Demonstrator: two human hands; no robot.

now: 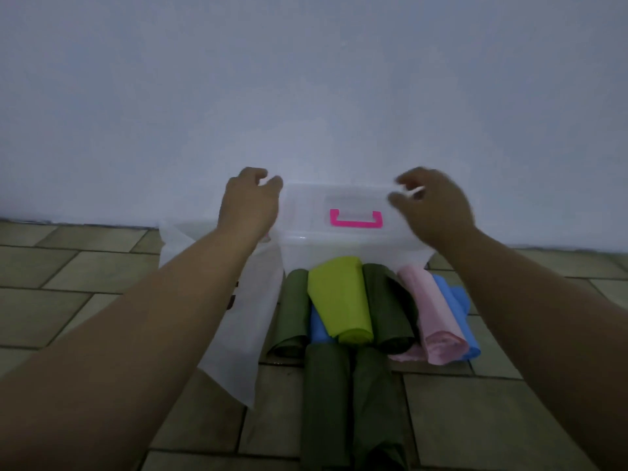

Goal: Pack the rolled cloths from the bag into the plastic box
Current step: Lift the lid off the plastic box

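A clear plastic box (339, 254) stands on the floor against the wall, its lid (306, 205) on, with a pink handle (356, 220) on top. My left hand (249, 202) is at the lid's left end, thumb and fingers apart and bent. My right hand (435, 205) is blurred over the lid's right end, fingers bent with a gap to the thumb; neither hand plainly grips the lid. Rolled cloths lie in front of the box: a lime roll (339, 300), several olive rolls (292, 311), a pink roll (433, 321) and blue rolls (457, 300). A flat white bag (251, 317) lies to their left.
A plain pale wall (306, 96) rises directly behind the box. The floor is tiled in grey-green slabs (475, 419). Two more olive rolls (326, 402) lie nearest me, between my forearms.
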